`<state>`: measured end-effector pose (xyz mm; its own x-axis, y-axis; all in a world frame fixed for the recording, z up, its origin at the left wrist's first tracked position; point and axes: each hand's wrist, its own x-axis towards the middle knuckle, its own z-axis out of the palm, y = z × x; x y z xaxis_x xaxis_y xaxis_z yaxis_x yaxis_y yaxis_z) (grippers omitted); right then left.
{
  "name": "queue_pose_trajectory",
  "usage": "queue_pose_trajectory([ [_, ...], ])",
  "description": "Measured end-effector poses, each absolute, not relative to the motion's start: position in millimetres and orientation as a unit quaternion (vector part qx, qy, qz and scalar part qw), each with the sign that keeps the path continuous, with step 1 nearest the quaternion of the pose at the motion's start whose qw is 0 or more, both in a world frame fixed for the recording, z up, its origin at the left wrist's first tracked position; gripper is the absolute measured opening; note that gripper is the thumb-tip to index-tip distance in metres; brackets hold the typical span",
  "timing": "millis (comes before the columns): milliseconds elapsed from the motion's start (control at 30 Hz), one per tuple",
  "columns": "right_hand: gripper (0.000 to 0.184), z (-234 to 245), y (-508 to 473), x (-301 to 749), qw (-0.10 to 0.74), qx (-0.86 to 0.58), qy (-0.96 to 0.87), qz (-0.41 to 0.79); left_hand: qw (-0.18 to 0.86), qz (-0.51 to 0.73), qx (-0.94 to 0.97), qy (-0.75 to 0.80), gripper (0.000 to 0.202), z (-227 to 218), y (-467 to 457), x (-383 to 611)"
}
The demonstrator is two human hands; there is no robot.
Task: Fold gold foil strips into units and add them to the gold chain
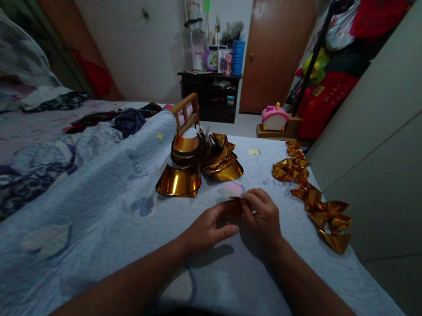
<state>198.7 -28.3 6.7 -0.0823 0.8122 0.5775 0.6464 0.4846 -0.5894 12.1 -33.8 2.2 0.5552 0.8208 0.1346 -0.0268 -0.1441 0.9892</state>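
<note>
Both my hands meet above the bed, just in front of the foil stack, at a thin sheet of foil paper point(235, 198) of which mostly a pale edge shows. My right hand point(262, 215) pinches it between thumb and fingers. Curled around its near side is my left hand point(209, 228), fingers against the paper, thumb held apart below. Beyond them lies a fanned stack of shiny gold foil sheets point(225, 166), with a curved gold sheet point(180, 180) at its front left. To the right, folded gold foil pieces point(317, 203) form a row along the bed's edge.
A pale blue quilt point(117, 238) covers the bed, rising on the left. A small wooden frame point(187, 112) stands behind the stack. Heaped clothes point(126, 119) lie at left; a pale cabinet point(390, 157) borders the right side. A pink toy point(274, 118) sits past the far edge.
</note>
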Motion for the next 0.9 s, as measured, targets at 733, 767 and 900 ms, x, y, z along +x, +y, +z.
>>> queue_pose_trajectory([
  [733, 0.036, -4, -14, 213, 0.459, -0.437, -0.518, 0.574, 0.675, 0.435, 0.440, 0.402, 0.040, -3, -20, 16],
  [767, 0.037, -5, -13, 214, 0.453, -0.432, -0.505, 0.594, 0.676, 0.431, 0.443, 0.402, 0.039, -3, -20, 16],
  [900, 0.039, -9, -11, 214, 0.458, -0.429, -0.475, 0.616, 0.656, 0.464, 0.448, 0.393, 0.036, 0, -20, 17],
])
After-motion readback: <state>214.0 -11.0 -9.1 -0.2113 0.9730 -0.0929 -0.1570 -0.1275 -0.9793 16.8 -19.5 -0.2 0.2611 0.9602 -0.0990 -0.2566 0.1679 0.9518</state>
